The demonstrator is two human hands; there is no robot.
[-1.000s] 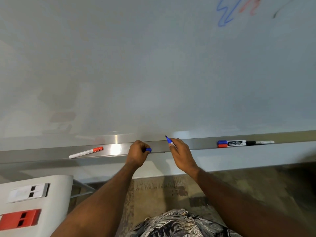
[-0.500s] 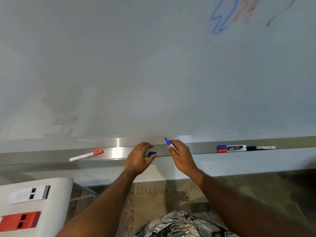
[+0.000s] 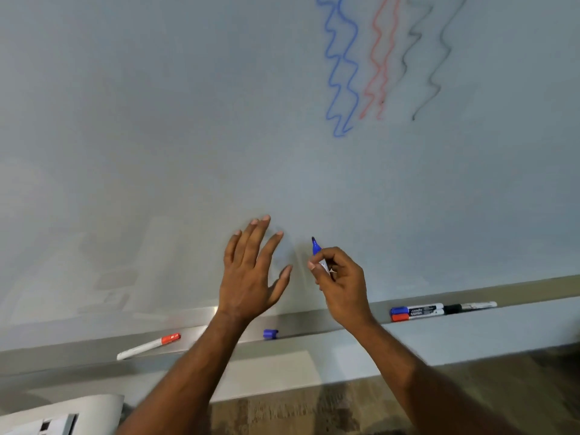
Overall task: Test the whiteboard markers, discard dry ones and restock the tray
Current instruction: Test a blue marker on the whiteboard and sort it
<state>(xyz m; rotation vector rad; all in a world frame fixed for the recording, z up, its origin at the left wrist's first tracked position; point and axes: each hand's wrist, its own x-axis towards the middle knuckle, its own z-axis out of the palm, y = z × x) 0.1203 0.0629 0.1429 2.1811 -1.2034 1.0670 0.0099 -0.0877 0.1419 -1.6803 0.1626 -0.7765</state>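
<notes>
My right hand (image 3: pixel 340 284) pinches an uncapped blue marker (image 3: pixel 317 250), tip up, close to the whiteboard (image 3: pixel 188 136). My left hand (image 3: pixel 251 274) is raised in front of the board with fingers spread and holds nothing. The blue cap (image 3: pixel 270 334) lies on the metal tray (image 3: pixel 533 293) below my left hand. A red-capped marker (image 3: pixel 149 346) lies on the tray at the left. At the right of the tray lie a blue-capped marker (image 3: pixel 416 309), a red-capped marker (image 3: pixel 414 316) and a black-capped marker (image 3: pixel 470 307).
Blue (image 3: pixel 342 67), red (image 3: pixel 379 58) and black (image 3: pixel 430 58) wavy test lines mark the board at the upper right. A white object (image 3: pixel 62 416) sits at the lower left corner. Patterned floor (image 3: pixel 314 409) lies below the tray.
My left hand has let go of the blue cap onto the tray and risen, fingers spread. My right hand has lifted the uncapped blue marker up off the tray. The view has tilted upward.
</notes>
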